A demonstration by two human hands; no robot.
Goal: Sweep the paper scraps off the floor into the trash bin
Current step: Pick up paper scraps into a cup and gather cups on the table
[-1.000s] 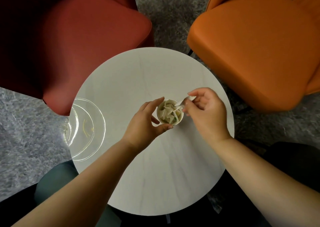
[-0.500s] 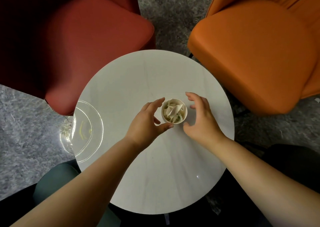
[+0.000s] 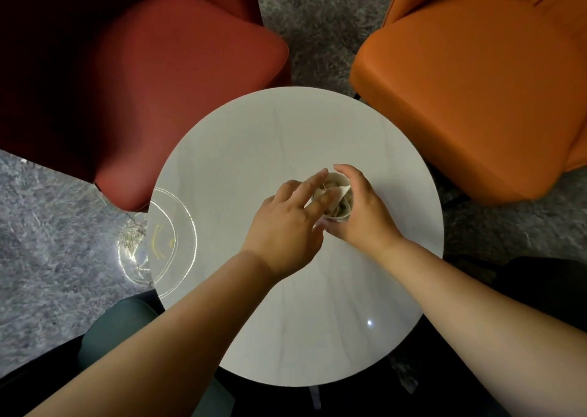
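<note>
A small paper cup [image 3: 344,214] full of white paper scraps [image 3: 341,191] stands on the round white table [image 3: 270,137], right of its middle. My right hand [image 3: 368,216] curls round the cup from the right, thumb on the near side and fingers over the far rim. My left hand [image 3: 286,226] comes in from the left with its fingers stretched out straight. Those fingertips lie over the cup's mouth and touch the scraps. No trash bin or broom is in view.
A dark red armchair [image 3: 143,92] stands at the far left and an orange armchair [image 3: 476,92] at the far right, both close to the table. Grey carpet [image 3: 47,226] surrounds them. A bright ring-shaped reflection [image 3: 165,242] sits at the table's left edge.
My right hand has closed round the cup. My left hand has let go of the cup's side and moved its fingers over the top onto the scraps.
</note>
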